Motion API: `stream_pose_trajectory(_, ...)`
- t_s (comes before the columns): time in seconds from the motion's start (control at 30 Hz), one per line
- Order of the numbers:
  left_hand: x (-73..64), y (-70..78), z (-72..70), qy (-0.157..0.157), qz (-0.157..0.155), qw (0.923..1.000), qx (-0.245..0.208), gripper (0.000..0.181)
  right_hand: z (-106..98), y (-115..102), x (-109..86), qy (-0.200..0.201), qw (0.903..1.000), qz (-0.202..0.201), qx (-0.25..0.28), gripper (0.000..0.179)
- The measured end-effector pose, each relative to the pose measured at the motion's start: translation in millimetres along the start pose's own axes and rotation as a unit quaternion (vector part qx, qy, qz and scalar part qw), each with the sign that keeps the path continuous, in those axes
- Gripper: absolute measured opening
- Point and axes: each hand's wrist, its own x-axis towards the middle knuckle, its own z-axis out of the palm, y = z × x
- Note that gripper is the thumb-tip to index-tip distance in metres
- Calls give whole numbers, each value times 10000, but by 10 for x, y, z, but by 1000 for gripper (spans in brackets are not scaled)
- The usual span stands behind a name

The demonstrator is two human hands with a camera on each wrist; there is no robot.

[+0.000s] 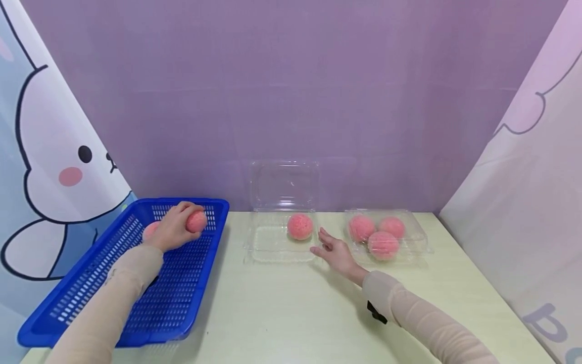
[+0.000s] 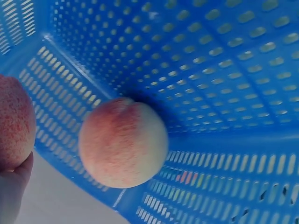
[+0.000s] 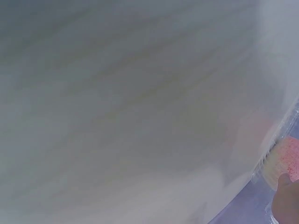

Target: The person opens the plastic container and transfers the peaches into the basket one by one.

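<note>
My left hand [image 1: 172,230] grips a pink peach [image 1: 197,221] over the far end of a blue plastic basket [image 1: 200,298]. A second peach [image 2: 124,142] lies in the basket's corner, partly hidden behind that hand in the head view. On the table, a clear clamshell box [image 1: 268,245] stands with its lid raised, and one peach [image 1: 300,227] sits on the right side of its base. By the box's right edge is my right hand [image 1: 337,257], its fingers extended and holding nothing.
To the right, another clear box [image 1: 414,240] with its lid down contains three peaches. A purple cloth backdrop [image 1: 291,101] rises behind the table [image 1: 273,313]. Printed cartoon panels [image 1: 50,167] border both sides.
</note>
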Motion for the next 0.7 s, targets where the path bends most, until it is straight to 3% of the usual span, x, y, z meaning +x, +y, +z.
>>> stream_pose_trajectory(0.2, -9, -78, 49, -518, -331, 9981, 40, 61, -13, 4, 13, 5, 10000, 60, -30, 63)
stream_pose_trajectory(0.7, -32, -201, 220, -917, -221, 9944, 474, 62, 13, -8, -3, 35, 9999, 40, 88, 63)
